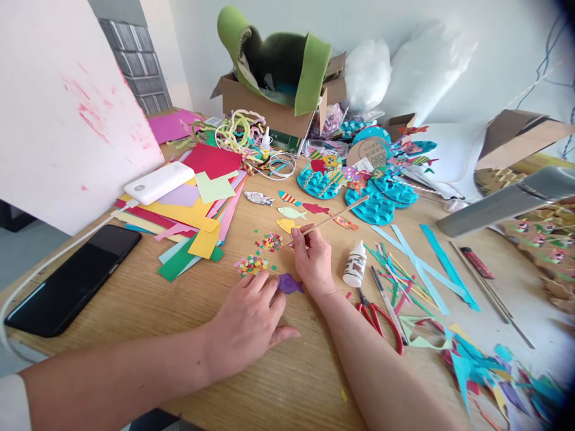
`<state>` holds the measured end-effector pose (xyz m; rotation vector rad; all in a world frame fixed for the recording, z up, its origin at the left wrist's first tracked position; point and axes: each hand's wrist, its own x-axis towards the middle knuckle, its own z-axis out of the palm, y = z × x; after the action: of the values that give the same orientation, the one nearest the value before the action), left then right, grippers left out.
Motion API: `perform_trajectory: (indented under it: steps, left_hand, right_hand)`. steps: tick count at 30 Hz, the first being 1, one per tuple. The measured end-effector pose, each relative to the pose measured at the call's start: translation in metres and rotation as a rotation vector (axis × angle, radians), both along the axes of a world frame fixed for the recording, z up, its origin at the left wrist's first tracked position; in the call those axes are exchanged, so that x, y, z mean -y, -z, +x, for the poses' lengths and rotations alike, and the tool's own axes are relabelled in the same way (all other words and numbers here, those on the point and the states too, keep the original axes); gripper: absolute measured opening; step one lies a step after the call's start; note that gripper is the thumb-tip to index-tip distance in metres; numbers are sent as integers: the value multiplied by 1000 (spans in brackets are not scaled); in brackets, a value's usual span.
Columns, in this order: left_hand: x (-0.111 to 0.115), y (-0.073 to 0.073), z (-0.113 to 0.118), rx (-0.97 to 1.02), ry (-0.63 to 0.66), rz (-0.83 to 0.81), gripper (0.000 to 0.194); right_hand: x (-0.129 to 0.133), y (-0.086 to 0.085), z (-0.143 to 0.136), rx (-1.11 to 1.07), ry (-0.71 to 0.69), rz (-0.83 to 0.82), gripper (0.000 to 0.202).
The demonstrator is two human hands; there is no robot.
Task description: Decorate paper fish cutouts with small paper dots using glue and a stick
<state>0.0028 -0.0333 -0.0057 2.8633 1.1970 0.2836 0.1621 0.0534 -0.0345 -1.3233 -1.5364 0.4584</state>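
Observation:
My right hand (313, 257) pinches a thin wooden stick (344, 212). Its lower tip points down at a small pile of colourful paper dots (271, 242). My left hand (251, 317) lies on the table with its fingers stretched out and the thumb apart. Its fingertips touch the edge of a purple paper fish (290, 284), which lies flat between both hands. Just beyond my left fingers is a second heap of paper dots (251, 264). Several paper fish lie past my right hand, among them a yellow fish (286, 225) and a striped fish (290, 198).
To the right are a white glue bottle (354, 265), red-handled pliers (381, 323), paper strips (399, 275) and a grey flask (503, 200). A phone (74, 278), a power bank (159, 182) and coloured paper (197, 215) lie left. Behind stands a cardboard box (269, 114).

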Motion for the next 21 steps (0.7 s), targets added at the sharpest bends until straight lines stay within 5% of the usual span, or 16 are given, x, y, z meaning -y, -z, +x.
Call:
perform_trajectory:
  steps: [21]
  left_hand:
    - [1, -2, 1, 1, 6, 12, 49]
  right_hand:
    - [3, -3, -5, 119, -50, 63, 20]
